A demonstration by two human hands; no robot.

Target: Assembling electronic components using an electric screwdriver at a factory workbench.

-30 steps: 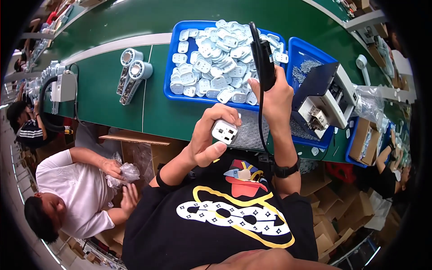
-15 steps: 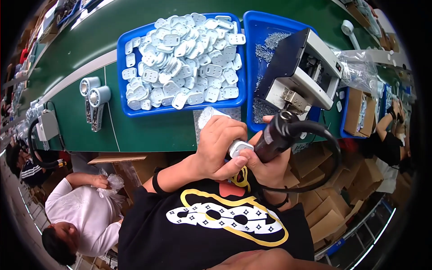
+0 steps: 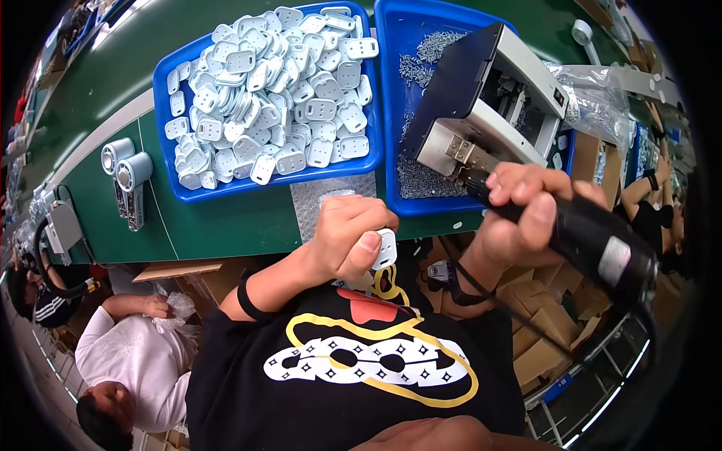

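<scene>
Over at 3 o'clock, the right hand (image 3: 526, 214) was wrapped around a black power screwdriver (image 3: 594, 237), its tip by the screw machine (image 3: 492, 128); dead centre, the left hand (image 3: 350, 234) was clamped on a white part (image 3: 386, 249).

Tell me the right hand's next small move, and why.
Probably ease the driver up to the feeder for a screw: the right hand points its nose there, loose screws lie around the feeder, and the left hand holds the white part apart. Whether the nose carries a screw is hidden.
</scene>
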